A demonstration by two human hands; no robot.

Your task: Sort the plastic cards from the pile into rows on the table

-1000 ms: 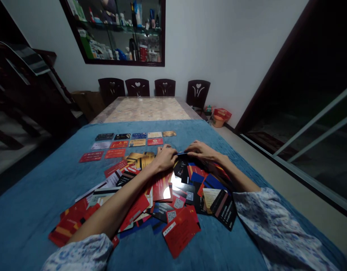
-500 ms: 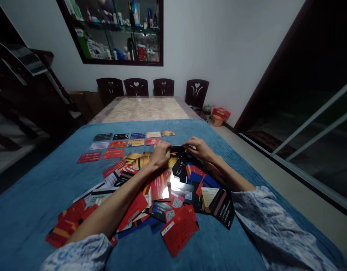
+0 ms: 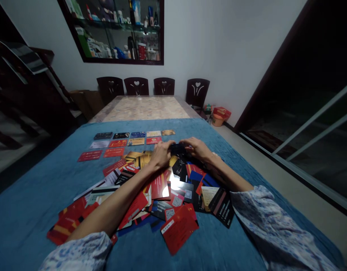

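Observation:
A dark card (image 3: 178, 149) is pinched between my two hands above the far side of a loose pile. My left hand (image 3: 162, 153) grips its left end, and my right hand (image 3: 198, 149) holds the right end, fingers bent. What is printed on it cannot be made out. Beneath my wrists and forearms spreads the heap of overlapping cards (image 3: 180, 229), red, black, gold, blue and white, some with QR codes. Beyond my left hand, cards lie apart in rows; the closest to that hand is a red card (image 3: 153, 140), with a gold card (image 3: 168, 132) behind it.
A blue cloth (image 3: 49, 173) covers the near part of the table; its far end shows a bare patterned top (image 3: 150, 108). Several dark chairs (image 3: 136, 87) stand behind it. A red and orange container (image 3: 220, 116) sits on the floor at right.
The dark card has tilted, so more of its face shows than the thin edge seen before. My right hand has shifted slightly left, towards my left hand. The laid-out rows stay the same.

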